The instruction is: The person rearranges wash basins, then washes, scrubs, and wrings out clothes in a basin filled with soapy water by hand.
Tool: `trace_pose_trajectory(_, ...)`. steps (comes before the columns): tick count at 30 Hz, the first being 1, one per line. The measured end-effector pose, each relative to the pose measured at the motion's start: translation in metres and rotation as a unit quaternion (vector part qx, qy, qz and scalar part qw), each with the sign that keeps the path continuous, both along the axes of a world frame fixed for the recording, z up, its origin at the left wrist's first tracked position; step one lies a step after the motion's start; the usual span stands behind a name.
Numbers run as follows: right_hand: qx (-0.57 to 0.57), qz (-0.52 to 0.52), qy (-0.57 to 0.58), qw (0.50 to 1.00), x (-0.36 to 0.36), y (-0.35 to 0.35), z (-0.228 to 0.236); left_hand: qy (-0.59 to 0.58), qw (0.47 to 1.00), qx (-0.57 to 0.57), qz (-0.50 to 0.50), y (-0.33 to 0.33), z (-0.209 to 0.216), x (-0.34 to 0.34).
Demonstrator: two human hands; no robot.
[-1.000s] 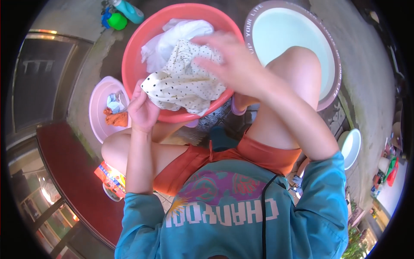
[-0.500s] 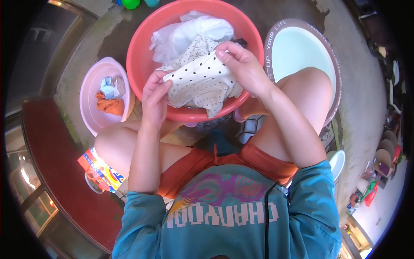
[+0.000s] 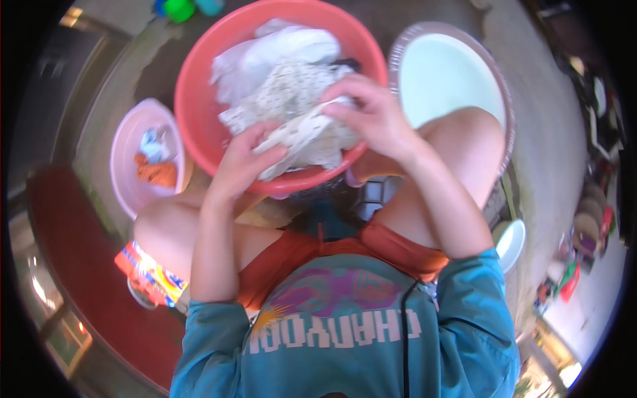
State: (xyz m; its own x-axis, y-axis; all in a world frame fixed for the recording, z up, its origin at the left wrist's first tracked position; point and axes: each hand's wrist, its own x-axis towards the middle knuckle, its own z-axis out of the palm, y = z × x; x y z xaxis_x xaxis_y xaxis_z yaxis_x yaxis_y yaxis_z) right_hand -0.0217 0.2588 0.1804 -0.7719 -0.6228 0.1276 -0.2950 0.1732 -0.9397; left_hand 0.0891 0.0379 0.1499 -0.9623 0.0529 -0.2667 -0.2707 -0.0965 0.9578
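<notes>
A white garment with black dots (image 3: 285, 89) lies bunched in the large red basin (image 3: 196, 142) in front of me. My left hand (image 3: 249, 159) grips a fold of it near the basin's close edge, thumb on top. My right hand (image 3: 365, 109) pinches the same gathered fold farther right, and the cloth stretches between the two hands. Both hands are a little blurred. Behind the dotted cloth, plain white fabric (image 3: 292, 53) is heaped in the basin, with a small dark piece beside it.
To the left a pink basin (image 3: 123, 179) holds orange and light blue cloths. A larger basin (image 3: 451, 73) with a brown rim and pale green inside stands at right. A detergent bag (image 3: 152, 272) sits by my left knee, a small pale bowl (image 3: 511, 245) at lower right.
The spread dotted cloth is now gathered into a narrow fold between my hands. Both hands have come lower in the view, and the whole scene has shifted slightly left.
</notes>
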Motion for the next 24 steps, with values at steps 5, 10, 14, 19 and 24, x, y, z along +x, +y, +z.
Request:
trace_pose_trajectory(5, 0.027, -0.079, 0.243, 0.966, 0.004, 0.023, 0.017, -0.021, 0.988, -0.140, 0.062, -0.018, -0.043, 0.009)
trace_pose_trajectory(10, -0.041, -0.365, 0.334, 0.868, 0.020, 0.178, 0.085, -0.112, 0.966, 0.156, 0.175, 0.003, -0.056, 0.004)
trace_pose_trajectory(14, 0.004, -0.559, 0.148, 0.816, 0.055, 0.324, 0.009, -0.216, 0.921, 0.242, 0.218, 0.011, -0.059, 0.001)
trace_pose_trajectory(19, 0.209, -0.664, -0.066, 0.715, 0.172, 0.482, -0.174, -0.286, 0.883, 0.264, 0.261, 0.007, -0.064, 0.007)
trace_pose_trajectory(24, 0.453, -0.722, -0.149, 0.502, 0.269, 0.554, -0.249, -0.308, 0.884, 0.166, 0.309, -0.014, -0.076, -0.002)
